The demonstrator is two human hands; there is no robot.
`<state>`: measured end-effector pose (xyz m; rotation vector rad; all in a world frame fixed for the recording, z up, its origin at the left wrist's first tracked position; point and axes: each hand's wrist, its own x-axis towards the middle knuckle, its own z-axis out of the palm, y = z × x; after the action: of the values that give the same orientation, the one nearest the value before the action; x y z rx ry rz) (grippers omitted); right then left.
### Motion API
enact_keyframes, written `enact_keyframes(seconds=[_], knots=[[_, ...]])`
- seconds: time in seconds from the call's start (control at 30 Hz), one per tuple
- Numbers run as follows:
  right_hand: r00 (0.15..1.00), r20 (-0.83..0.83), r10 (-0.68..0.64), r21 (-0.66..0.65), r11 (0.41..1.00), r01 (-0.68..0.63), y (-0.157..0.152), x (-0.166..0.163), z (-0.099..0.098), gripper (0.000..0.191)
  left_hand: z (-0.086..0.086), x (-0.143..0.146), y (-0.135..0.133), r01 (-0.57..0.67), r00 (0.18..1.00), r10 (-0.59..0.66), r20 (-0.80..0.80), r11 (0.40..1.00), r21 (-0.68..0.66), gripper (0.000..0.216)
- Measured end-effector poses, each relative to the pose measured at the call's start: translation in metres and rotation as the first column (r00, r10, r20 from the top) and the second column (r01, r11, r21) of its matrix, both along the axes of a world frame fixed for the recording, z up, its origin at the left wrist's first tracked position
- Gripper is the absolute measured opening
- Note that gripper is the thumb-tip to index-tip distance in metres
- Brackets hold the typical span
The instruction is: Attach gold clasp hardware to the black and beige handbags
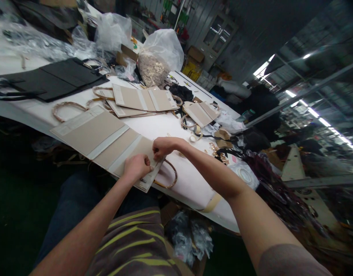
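Note:
A flat beige bag panel (101, 140) with pale strips lies across the near edge of the white table (190, 184). My left hand (137, 166) is closed in a pinch on the panel's near end. My right hand (163, 147) is curled just beyond it, fingers pressed on the same end. A round woven handle (172, 180) sticks out from under that end. What the fingers pinch, apart from the panel, is too small to make out.
More beige panels with woven handles (142, 99) lie further back, with black panels (58, 78) at the left. A clear bag of pale pieces (157, 57) stands behind. Small gold fittings (218, 151) and tape rolls (245, 174) lie at the right. Plastic bags sit below the table edge.

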<state>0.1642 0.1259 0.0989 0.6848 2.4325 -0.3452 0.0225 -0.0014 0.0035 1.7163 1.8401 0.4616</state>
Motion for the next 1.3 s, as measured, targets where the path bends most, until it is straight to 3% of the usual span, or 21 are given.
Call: enact_keyframes(seconds=[0.17,0.4,0.6,0.77,0.87,0.93,1.13,1.3], knots=[[0.999,0.013,-0.046,0.052,0.998,0.046,-0.002,0.0,-0.002,0.035,0.0,0.0,0.0,0.003,1.0,-0.004,-0.011,1.0,-0.017,0.019],[0.997,0.017,-0.077,0.052,0.996,0.076,-0.001,0.001,-0.008,0.036,-0.006,-0.012,0.009,0.041,0.995,-0.035,0.098,0.998,-0.054,0.023],[0.998,0.022,-0.061,0.088,0.994,0.058,0.002,0.007,-0.011,0.034,0.01,-0.012,0.016,0.04,0.965,0.025,0.261,0.97,-0.241,0.045],[0.974,-0.1,-0.206,-0.102,0.975,0.196,0.003,0.02,-0.011,0.025,0.018,0.004,0.021,0.12,0.942,0.028,0.334,0.902,-0.415,0.051],[0.931,-0.159,-0.327,-0.299,0.915,0.271,0.008,0.029,-0.013,0.029,0.022,0.009,0.025,0.119,0.95,0.035,0.309,0.877,-0.466,0.051],[0.92,-0.155,-0.36,-0.364,0.887,0.286,0.011,0.032,-0.014,0.029,0.023,0.008,0.027,0.121,0.941,0.053,0.335,0.871,-0.476,0.048],[0.948,-0.181,-0.263,-0.19,0.955,0.229,0.009,0.028,-0.018,0.023,0.019,0.003,0.027,0.112,0.901,0.124,0.416,0.859,-0.499,0.046],[0.961,-0.155,-0.23,-0.111,0.97,0.214,0.01,0.029,-0.02,0.025,0.011,0.004,0.028,0.094,0.888,0.166,0.429,0.848,-0.521,0.043]])
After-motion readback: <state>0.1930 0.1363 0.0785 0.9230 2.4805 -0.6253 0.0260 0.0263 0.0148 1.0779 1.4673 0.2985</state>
